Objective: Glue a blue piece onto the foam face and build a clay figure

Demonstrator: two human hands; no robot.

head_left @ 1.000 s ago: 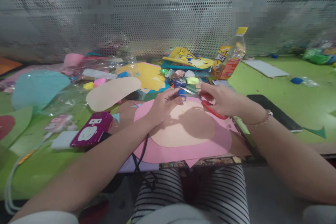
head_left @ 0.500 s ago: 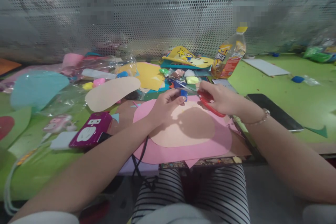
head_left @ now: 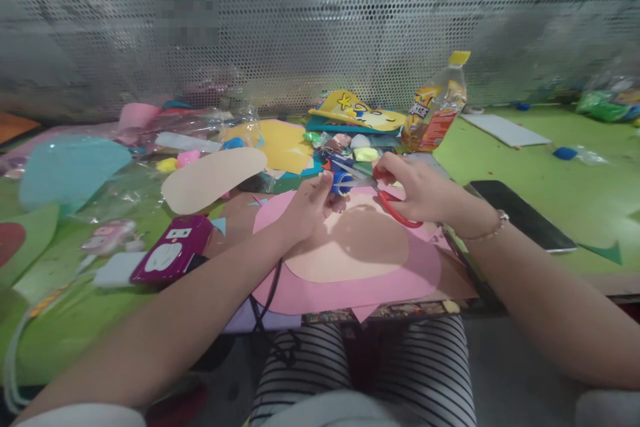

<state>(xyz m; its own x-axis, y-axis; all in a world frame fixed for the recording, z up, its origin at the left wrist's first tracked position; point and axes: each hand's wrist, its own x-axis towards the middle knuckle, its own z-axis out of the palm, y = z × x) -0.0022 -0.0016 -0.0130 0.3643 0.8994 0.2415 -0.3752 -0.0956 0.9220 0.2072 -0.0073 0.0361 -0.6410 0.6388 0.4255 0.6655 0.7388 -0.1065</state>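
Observation:
My left hand (head_left: pixel 311 205) is closed, its thumb and fingers gripping a small blue cap (head_left: pixel 343 183) whose open end faces right. Red-handled scissors (head_left: pixel 395 208) are in my right hand (head_left: pixel 413 188), fingers through the loops. Their blades are spread and point left; the lower one reaches into or across the cap's mouth, and I cannot tell which. Beneath both hands lies a cream paper shape (head_left: pixel 320 260) on a larger pink paper shape (head_left: pixel 415 287).
A drink bottle (head_left: pixel 434 110) stands behind my right hand. To its right lie a dark phone (head_left: pixel 523 215) and a white board (head_left: pixel 505 129). On the left are a purple case (head_left: pixel 173 250), a cream cutout (head_left: pixel 215 177) and a cable (head_left: pixel 15 347). A yellow decorated piece (head_left: pixel 357 110) sits at the back.
The blue cap has turned in my left hand, so its open end now shows. The scissor blades have spread and come down to the cap's mouth.

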